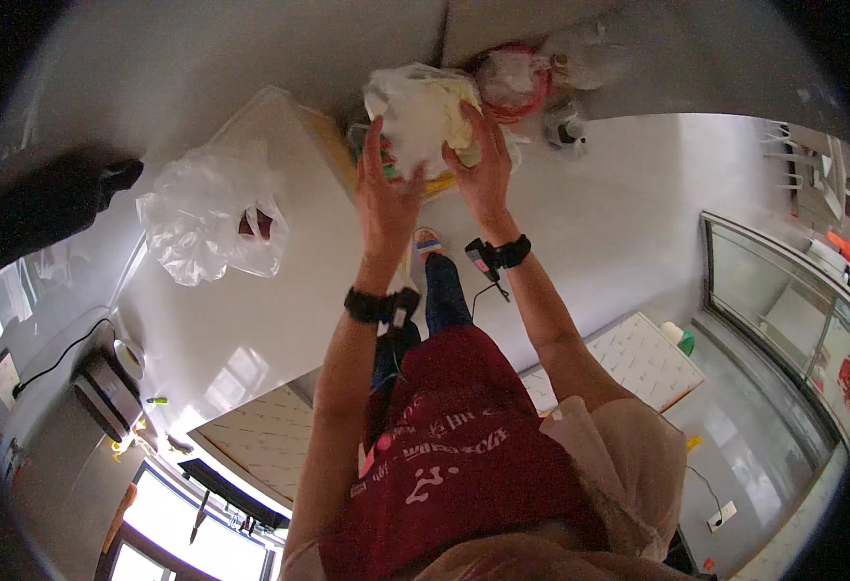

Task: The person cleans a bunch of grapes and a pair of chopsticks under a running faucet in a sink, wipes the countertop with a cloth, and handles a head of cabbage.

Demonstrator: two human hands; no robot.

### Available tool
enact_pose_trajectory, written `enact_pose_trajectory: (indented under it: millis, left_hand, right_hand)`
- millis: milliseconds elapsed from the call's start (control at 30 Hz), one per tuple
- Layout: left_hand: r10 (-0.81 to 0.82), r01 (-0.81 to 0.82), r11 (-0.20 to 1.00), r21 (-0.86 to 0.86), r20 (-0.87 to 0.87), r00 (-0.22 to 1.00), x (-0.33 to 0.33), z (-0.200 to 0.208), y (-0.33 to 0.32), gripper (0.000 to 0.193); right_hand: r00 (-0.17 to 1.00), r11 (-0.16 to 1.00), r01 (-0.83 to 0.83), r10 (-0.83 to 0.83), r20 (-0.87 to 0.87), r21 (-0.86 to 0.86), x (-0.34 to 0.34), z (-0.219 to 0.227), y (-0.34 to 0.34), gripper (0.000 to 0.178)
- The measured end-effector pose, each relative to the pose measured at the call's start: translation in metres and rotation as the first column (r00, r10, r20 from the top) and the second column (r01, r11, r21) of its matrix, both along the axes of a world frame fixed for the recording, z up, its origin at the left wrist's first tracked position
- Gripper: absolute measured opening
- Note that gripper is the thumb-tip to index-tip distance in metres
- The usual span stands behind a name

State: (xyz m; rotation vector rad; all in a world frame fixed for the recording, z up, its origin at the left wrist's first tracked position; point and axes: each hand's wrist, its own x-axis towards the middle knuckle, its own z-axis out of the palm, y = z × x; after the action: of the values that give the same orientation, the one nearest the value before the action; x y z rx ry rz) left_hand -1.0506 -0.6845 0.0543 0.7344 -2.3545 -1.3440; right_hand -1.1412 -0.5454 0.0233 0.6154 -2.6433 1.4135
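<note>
A white plastic bag sits at the far middle, with a pale yellow crumpled bundle at its right side. My right hand has its thumb and fingers curled round that bundle; what it is made of I cannot make out. On the left side of the bag is my left hand, fingers stretched upward and thumb apart, slightly blurred. Its fingertips are close to the bag, and contact is unclear. Red and green packaging shows beneath the bag, by my left fingers. Both wrists carry black straps with small devices.
To the left lies a large clear plastic bag with something dark red inside. A red-rimmed bundle and other clear bags stand at the back right. A dark appliance is at lower left. White-topped surfaces lie below right.
</note>
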Motion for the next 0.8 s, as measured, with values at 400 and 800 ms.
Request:
enact_pose_trajectory:
  millis: [400,800]
  left_hand:
    - [0.142,-0.136,0.990,-0.047,0.170,0.975,-0.029,-0.081,-0.076,0.037]
    - [-0.067,0.302,0.403,0.864,-0.301,0.951,0.132,0.122,-0.046,0.073]
  right_hand:
    - [0.602,0.484,0.388,0.512,0.613,-0.785,-0.007,0.053,0.081,0.051]
    - [0.582,0.683,-0.186,0.656,0.482,-0.706,0.106,0.130,0.029,0.067]
